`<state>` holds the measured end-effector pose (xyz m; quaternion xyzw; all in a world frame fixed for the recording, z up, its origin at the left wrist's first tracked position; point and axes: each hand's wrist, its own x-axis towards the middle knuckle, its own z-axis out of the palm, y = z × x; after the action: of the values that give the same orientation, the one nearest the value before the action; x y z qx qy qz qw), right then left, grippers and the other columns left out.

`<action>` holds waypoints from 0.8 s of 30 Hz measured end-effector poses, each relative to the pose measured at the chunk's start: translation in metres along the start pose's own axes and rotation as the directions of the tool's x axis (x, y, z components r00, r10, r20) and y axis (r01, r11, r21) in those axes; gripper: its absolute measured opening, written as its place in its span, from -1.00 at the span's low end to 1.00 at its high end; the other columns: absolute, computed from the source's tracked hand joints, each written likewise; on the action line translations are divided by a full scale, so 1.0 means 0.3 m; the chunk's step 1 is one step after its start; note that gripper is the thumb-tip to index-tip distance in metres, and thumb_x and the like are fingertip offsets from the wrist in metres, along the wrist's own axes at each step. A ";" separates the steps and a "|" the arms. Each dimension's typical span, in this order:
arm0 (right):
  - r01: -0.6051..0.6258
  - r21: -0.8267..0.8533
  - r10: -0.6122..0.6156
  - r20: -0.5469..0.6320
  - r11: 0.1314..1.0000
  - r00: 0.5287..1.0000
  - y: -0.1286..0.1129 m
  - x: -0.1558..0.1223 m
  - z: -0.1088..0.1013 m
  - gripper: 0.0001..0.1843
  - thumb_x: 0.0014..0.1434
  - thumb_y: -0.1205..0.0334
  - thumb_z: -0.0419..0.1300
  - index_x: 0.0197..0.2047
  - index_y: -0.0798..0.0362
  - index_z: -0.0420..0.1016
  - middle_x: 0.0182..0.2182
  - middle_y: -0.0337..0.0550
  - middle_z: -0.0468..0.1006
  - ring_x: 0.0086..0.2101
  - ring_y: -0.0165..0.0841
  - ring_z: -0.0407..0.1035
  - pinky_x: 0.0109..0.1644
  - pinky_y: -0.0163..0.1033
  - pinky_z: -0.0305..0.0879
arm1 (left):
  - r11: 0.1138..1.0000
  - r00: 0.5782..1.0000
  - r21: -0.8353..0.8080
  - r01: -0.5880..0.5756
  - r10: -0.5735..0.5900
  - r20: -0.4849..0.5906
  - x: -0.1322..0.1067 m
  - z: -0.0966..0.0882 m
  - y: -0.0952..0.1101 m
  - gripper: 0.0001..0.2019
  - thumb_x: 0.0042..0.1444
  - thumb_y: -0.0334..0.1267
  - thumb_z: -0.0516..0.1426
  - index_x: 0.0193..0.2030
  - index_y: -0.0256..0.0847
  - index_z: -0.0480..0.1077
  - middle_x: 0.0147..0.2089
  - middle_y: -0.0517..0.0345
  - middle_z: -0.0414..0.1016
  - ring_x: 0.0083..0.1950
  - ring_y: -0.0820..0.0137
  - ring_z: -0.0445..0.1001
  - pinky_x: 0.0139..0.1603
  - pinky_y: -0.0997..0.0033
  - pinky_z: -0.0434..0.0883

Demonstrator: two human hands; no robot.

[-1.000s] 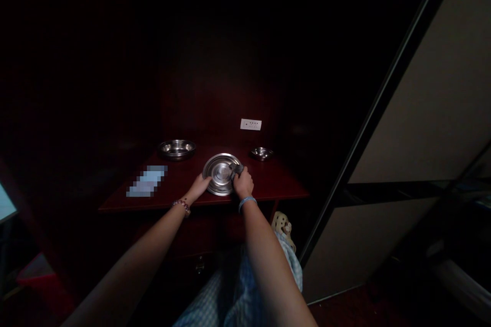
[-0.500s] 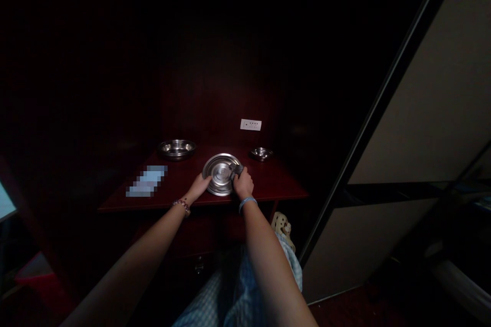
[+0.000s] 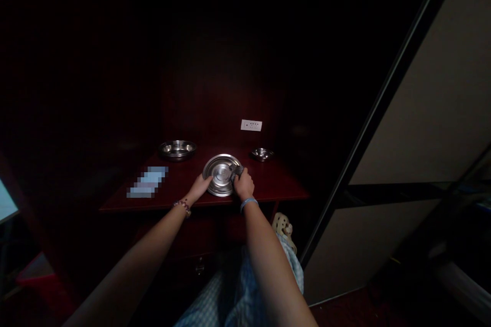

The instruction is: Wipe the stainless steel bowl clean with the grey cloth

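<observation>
A round stainless steel plate (image 3: 220, 176) is tilted up toward me above the front edge of the dark red desk (image 3: 282, 184). My left hand (image 3: 199, 187) grips its left rim, thumb on the inner face. In my right hand (image 3: 244, 184) is a bunched dark grey cloth (image 3: 236, 170), pressed against the right side of the plate's inside. The fingers of that hand are closed round the cloth. Behind the plate, a larger steel bowl (image 3: 177, 149) stands at the back left and a small steel bowl (image 3: 262, 154) at the back right.
A blurred-out light rectangle (image 3: 148, 182) lies on the desk's left side. A white wall socket (image 3: 251, 125) is on the back panel. Below the desk's right end is a cream clog (image 3: 283, 226). A red bin (image 3: 40, 281) stands low at the left; a sliding door (image 3: 383, 245) is on the right.
Hardly anything differs. The view has shifted very slightly, and both hands keep the same hold on the plate and the cloth.
</observation>
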<state>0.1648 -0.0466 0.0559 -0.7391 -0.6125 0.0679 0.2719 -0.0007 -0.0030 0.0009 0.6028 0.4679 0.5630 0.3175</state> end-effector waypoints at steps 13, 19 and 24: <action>-0.001 -0.009 0.002 0.020 1.000 1.000 -0.001 -0.001 -0.004 -0.65 0.17 0.20 -0.05 0.02 0.09 0.10 -0.17 0.07 0.43 -0.15 -0.19 0.36 -0.18 -0.17 0.25 | 1.000 1.000 -0.012 0.020 -0.020 0.009 0.004 -0.002 -0.008 -0.66 -0.06 -0.28 0.06 -0.12 -0.38 0.38 -0.04 -0.12 0.46 0.00 0.23 0.41 0.05 0.29 0.27; 0.005 -0.016 -0.004 0.023 1.000 1.000 0.001 -0.004 -0.008 -0.66 0.17 0.19 -0.05 0.01 0.10 0.11 -0.18 0.05 0.44 -0.15 -0.19 0.36 -0.18 -0.18 0.25 | 1.000 1.000 -0.006 0.018 -0.018 0.004 0.004 -0.004 -0.008 -0.66 -0.06 -0.28 0.07 -0.12 -0.38 0.38 -0.05 -0.12 0.46 0.01 0.23 0.40 0.07 0.28 0.26; 0.005 -0.025 -0.005 0.013 1.000 1.000 0.001 -0.002 -0.005 -0.65 0.17 0.19 -0.04 0.02 0.10 0.11 -0.18 0.06 0.44 -0.15 -0.20 0.36 -0.19 -0.18 0.25 | 1.000 1.000 -0.008 0.025 -0.025 0.001 0.000 -0.002 0.004 -0.67 -0.06 -0.29 0.07 -0.12 -0.38 0.39 -0.04 -0.12 0.46 0.00 0.23 0.40 0.06 0.30 0.27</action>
<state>0.1655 -0.0476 0.0569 -0.7405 -0.6169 0.0644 0.2589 -0.0010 -0.0034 0.0020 0.5959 0.4729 0.5606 0.3271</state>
